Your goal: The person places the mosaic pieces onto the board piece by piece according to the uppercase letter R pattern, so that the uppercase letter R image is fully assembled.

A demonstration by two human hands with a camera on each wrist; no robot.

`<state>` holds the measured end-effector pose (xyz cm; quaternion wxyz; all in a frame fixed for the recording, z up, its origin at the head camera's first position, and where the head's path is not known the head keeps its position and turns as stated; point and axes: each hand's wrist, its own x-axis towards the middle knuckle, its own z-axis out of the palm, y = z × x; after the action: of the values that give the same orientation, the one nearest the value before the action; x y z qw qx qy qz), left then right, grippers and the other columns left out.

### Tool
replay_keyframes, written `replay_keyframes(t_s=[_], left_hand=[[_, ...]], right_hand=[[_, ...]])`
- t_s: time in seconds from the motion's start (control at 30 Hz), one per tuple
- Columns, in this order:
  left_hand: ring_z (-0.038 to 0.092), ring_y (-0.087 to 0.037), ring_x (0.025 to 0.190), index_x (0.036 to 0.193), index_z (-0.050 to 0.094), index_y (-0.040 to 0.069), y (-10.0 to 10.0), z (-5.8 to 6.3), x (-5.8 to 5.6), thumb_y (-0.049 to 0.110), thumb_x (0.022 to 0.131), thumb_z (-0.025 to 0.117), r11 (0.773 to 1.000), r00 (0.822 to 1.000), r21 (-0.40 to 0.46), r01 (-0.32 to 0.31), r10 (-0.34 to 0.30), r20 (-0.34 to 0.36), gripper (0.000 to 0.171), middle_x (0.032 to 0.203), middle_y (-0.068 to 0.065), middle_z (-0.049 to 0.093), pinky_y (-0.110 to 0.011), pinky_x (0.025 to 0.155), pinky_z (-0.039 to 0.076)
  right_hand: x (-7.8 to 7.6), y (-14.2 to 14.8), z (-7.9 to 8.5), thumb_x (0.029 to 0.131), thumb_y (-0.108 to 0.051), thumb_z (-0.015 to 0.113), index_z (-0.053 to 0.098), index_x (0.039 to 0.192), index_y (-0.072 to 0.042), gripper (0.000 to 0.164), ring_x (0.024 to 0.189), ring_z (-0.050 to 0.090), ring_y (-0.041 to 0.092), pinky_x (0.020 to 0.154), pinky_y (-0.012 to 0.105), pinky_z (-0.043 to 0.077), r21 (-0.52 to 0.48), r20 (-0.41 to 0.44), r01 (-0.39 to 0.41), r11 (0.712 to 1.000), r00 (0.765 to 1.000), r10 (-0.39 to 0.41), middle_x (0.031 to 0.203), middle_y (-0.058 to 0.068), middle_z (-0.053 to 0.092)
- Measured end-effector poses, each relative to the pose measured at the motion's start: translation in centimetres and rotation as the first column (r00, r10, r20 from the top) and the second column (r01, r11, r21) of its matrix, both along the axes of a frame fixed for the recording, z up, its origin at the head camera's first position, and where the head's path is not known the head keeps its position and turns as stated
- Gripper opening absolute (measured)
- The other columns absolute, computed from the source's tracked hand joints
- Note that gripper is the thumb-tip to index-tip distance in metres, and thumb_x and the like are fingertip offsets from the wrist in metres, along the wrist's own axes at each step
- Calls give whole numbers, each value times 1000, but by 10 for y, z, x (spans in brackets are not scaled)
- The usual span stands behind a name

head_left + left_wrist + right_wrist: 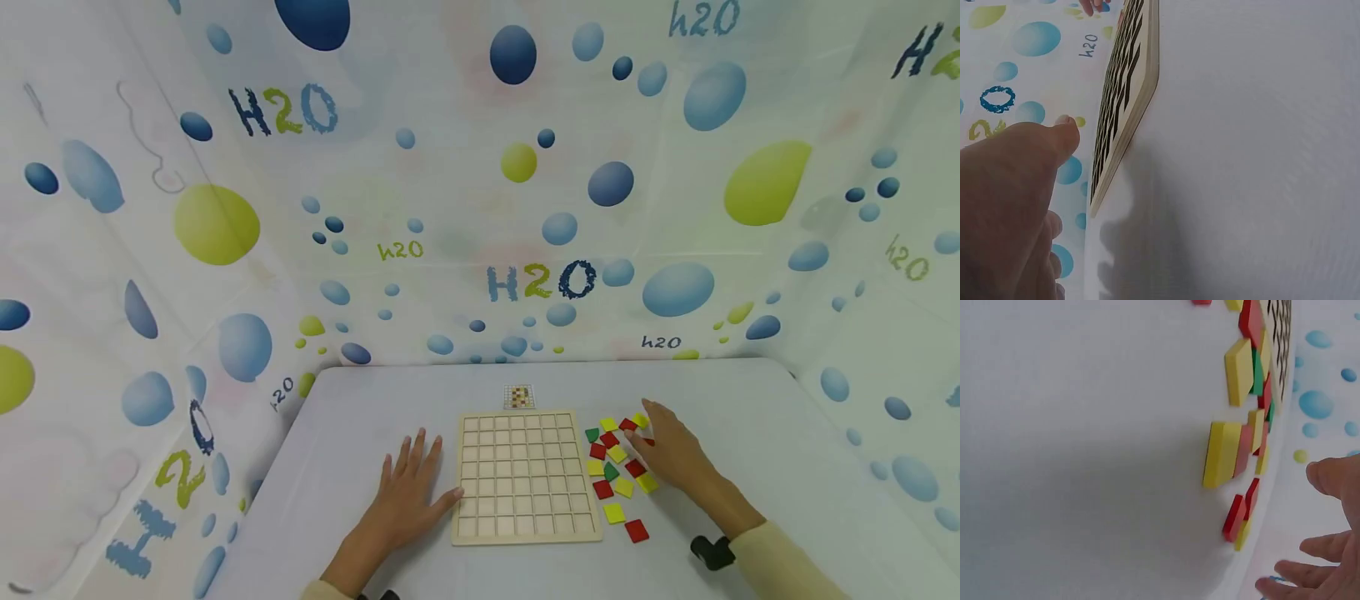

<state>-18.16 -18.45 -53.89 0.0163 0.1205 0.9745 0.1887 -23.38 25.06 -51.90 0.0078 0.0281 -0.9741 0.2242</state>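
Note:
A square wooden grid board [526, 478] lies on the table, its cells bare. My left hand [407, 498] is spread at the board's left side, with the thumb tip at its edge; in the left wrist view the thumb [1054, 140] points toward the board [1147, 75]. To the right of the board lie several loose red, yellow and green square tiles, among them a red tile [637, 531] and a yellow tile [614, 513]. Over the far tiles is my right hand [675, 450], fingers extended and holding nothing visible. In the right wrist view, yellow tiles [1219, 455] lie below that hand [1335, 537].
Behind the board is a small pattern card [519, 397] with coloured squares. The white table [375, 400] meets a curtain [450, 208] printed with blue and green dots at the back and sides.

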Motion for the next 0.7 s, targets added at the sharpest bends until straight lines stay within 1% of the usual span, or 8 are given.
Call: replay_keyframes(t_s=[0.07,0.13,0.3,0.43,0.57,0.7], left_hand=[[11,-50,161,167,29,9,1,0,-1,63,102,56,1000,1000,15,24,-24,-7,89,175,-23,14,-75,124,10],[13,-50,160,167,30,9,3,0,-2,60,104,55,999,999,21,47,-47,-5,85,175,-23,16,-75,124,11],[21,-48,159,167,28,8,5,-2,-5,52,107,54,995,996,21,93,-93,5,79,173,-22,23,-71,125,15],[24,-46,159,167,28,7,6,-6,-7,46,109,53,993,993,28,115,-116,32,74,172,-21,26,-70,125,18],[24,-45,159,167,29,9,6,-7,-8,42,110,52,991,989,30,133,-134,58,70,172,-20,27,-69,125,19],[23,-44,160,167,33,11,7,-6,-8,42,110,51,990,987,15,143,-144,65,66,172,-19,28,-68,126,20]], right_hand=[[-6,4,-4,101,-26,71,37,155,11,74,139,45,56,110,69,43,-17,0,11,1000,1000,-11,153,39,42],[-12,7,-7,99,-24,73,43,151,11,69,131,51,54,107,67,48,-16,-6,19,1000,1000,-19,146,40,47],[-25,11,-14,97,-20,75,55,138,11,56,113,57,48,101,63,55,-10,-5,31,999,1000,-31,132,38,55],[-32,14,-18,97,-14,74,60,131,10,44,107,58,43,99,59,56,-15,16,28,999,999,-28,124,35,59],[-37,18,-19,98,-8,72,62,127,10,35,104,57,40,99,56,57,-39,30,23,999,999,-22,118,31,59],[-42,23,-19,99,-5,69,62,126,9,31,103,56,38,98,54,58,-79,42,24,997,999,-21,117,30,58]])
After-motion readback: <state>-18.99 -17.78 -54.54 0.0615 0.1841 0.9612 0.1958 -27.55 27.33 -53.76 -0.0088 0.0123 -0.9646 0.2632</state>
